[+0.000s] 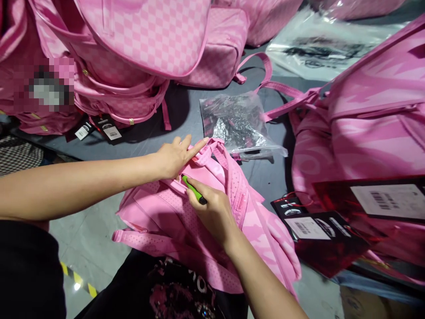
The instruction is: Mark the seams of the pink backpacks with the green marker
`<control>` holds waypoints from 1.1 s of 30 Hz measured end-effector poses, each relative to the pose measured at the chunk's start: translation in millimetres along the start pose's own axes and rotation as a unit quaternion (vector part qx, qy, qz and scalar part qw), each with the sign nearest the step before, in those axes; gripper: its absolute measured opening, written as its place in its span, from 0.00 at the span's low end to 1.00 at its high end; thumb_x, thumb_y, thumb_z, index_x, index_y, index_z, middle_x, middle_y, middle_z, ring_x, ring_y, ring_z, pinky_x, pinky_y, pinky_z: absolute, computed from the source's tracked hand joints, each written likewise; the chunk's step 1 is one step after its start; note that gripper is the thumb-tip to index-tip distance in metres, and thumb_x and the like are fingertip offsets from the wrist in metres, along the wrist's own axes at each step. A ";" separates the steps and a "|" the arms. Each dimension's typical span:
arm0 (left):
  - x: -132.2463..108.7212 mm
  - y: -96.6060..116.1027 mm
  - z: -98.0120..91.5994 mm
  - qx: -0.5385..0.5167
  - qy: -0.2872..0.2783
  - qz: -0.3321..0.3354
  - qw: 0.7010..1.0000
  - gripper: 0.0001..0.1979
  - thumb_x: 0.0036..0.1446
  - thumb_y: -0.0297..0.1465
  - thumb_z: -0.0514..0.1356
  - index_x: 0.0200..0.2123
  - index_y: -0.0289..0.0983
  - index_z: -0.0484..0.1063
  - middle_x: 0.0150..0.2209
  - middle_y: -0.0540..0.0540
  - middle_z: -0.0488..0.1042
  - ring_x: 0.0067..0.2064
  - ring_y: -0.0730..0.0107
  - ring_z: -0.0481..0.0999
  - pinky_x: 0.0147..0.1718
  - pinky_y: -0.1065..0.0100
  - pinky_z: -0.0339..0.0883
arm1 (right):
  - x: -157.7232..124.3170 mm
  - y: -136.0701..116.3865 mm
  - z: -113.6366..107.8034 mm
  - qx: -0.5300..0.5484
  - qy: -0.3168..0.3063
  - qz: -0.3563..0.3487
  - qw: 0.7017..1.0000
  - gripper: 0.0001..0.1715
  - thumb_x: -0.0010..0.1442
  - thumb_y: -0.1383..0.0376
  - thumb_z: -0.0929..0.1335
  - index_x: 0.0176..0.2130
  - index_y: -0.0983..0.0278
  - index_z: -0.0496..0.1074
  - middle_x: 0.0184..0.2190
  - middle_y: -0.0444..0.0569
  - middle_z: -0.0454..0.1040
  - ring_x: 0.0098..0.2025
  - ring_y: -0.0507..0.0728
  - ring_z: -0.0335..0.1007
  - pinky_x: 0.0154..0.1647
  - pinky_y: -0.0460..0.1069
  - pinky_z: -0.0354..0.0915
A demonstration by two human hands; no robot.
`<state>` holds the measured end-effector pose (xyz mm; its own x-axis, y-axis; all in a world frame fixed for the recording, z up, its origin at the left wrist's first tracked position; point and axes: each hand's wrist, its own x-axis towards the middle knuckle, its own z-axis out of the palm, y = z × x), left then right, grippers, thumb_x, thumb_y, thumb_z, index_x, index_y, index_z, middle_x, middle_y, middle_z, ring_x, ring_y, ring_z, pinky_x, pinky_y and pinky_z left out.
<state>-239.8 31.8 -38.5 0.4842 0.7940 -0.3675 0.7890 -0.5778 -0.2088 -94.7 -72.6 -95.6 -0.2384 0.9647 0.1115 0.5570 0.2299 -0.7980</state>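
A pink camouflage backpack (pixel 212 261) lies tilted over my lap, against the table's edge, with its dotted straps and padded back facing up. My left hand (pixel 174 157) rests on its upper part near the top handle (pixel 207 153), fingers stretched out and apart. My right hand (pixel 212 208) is closed around a small green tool with a black end (pixel 194 189). The tool's front tip meets the pink fabric just below my left hand; what kind of tip it has is hidden.
A clear plastic bag (pixel 232 119) with dark contents lies on the grey table (pixel 146 144) beyond the backpack. Pink checkered backpacks (pixel 142 35) stand at the back left. Another camouflage backpack (pixel 375 133) with black hang tags (pixel 312 226) is on the right. More plastic packaging (pixel 299 44) lies behind.
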 end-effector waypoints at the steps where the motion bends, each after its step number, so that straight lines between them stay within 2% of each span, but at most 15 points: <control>1: -0.4 2.7 -0.3 0.006 0.004 -0.011 1.000 0.59 0.53 0.31 0.65 0.73 0.43 0.24 0.69 0.29 0.50 0.59 0.44 0.64 0.43 0.57 0.72 | -0.7 1.3 0.9 0.002 0.005 -0.005 1.000 0.20 0.67 0.65 0.65 0.57 0.60 0.74 0.53 0.48 0.78 0.51 0.58 0.78 0.55 0.52 0.72; 4: -0.3 2.6 0.4 0.005 0.011 -0.006 1.000 0.53 0.56 0.28 0.60 0.73 0.43 0.25 0.65 0.31 0.57 0.55 0.48 0.66 0.42 0.59 0.72 | -2.5 3.0 -1.6 -0.011 0.002 -0.010 1.000 0.21 0.67 0.65 0.64 0.57 0.61 0.74 0.52 0.49 0.79 0.48 0.58 0.80 0.52 0.51 0.73; 9: 2.0 -14.6 3.3 -0.013 0.000 0.067 0.998 0.56 0.52 0.31 0.61 0.73 0.43 0.24 0.66 0.34 0.56 0.55 0.50 0.65 0.44 0.62 0.69 | 1.6 1.2 -13.5 -0.056 -0.043 0.025 0.997 0.18 0.65 0.63 0.66 0.52 0.58 0.78 0.41 0.48 0.83 0.38 0.58 0.81 0.41 0.50 0.75; 12: 2.9 -21.9 3.4 -0.017 -0.004 0.079 0.997 0.56 0.53 0.32 0.60 0.73 0.44 0.23 0.65 0.37 0.58 0.55 0.53 0.65 0.43 0.64 0.69 | 3.3 0.6 -11.8 -0.012 -0.046 0.019 0.999 0.19 0.65 0.64 0.66 0.53 0.59 0.78 0.44 0.48 0.83 0.42 0.58 0.81 0.45 0.50 0.74; 15: 3.4 -24.3 1.9 -0.024 -0.005 0.090 0.996 0.54 0.54 0.33 0.59 0.73 0.44 0.23 0.66 0.37 0.57 0.55 0.53 0.65 0.45 0.64 0.68 | 0.5 0.8 -3.0 0.012 -0.004 -0.012 1.000 0.21 0.67 0.64 0.65 0.57 0.61 0.75 0.51 0.49 0.80 0.48 0.58 0.80 0.52 0.51 0.74; 18: 3.7 -22.9 -1.9 -0.023 -0.020 0.087 0.996 0.52 0.57 0.32 0.57 0.73 0.45 0.22 0.66 0.37 0.56 0.55 0.53 0.65 0.46 0.62 0.68 | -3.8 0.9 4.2 0.010 0.019 -0.014 1.000 0.21 0.68 0.65 0.64 0.58 0.62 0.74 0.53 0.49 0.78 0.51 0.59 0.79 0.56 0.53 0.73; 22: 4.8 -21.2 -6.7 0.002 -0.038 0.069 0.997 0.52 0.58 0.30 0.56 0.72 0.46 0.18 0.66 0.36 0.56 0.55 0.51 0.67 0.43 0.62 0.69 | -4.6 0.2 3.2 0.015 0.015 -0.017 1.000 0.21 0.68 0.66 0.64 0.58 0.64 0.74 0.53 0.51 0.78 0.50 0.59 0.79 0.56 0.53 0.73; 27: 6.6 -30.6 -2.2 -0.017 -0.011 0.102 0.995 0.51 0.59 0.29 0.56 0.72 0.47 0.20 0.64 0.39 0.61 0.55 0.54 0.69 0.45 0.63 0.68 | 1.9 -0.6 -4.9 0.067 -0.016 -0.015 0.997 0.18 0.65 0.66 0.66 0.53 0.63 0.78 0.49 0.50 0.80 0.49 0.60 0.80 0.52 0.53 0.75; 30: 5.0 -34.6 4.5 -0.051 0.007 0.105 0.993 0.54 0.58 0.30 0.58 0.71 0.51 0.17 0.69 0.40 0.53 0.61 0.54 0.66 0.51 0.64 0.67 | 2.5 -0.5 -4.4 0.068 -0.025 -0.033 0.997 0.17 0.65 0.66 0.67 0.51 0.63 0.79 0.48 0.51 0.81 0.47 0.60 0.80 0.51 0.53 0.76; 33: 1.2 -32.3 9.6 -0.069 0.005 0.043 0.997 0.57 0.57 0.29 0.60 0.70 0.51 0.15 0.74 0.34 0.37 0.64 0.50 0.65 0.52 0.62 0.67 | -0.7 -1.3 -0.8 -0.015 -0.009 -0.016 1.000 0.20 0.64 0.66 0.68 0.55 0.66 0.77 0.47 0.54 0.81 0.46 0.63 0.81 0.52 0.56 0.75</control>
<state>-268.4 49.6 -40.9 0.5555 0.7453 -0.3687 0.7889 -0.6126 -0.0498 -94.7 -73.5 -94.2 -0.2707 0.9543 0.1263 0.5724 0.2650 -0.7760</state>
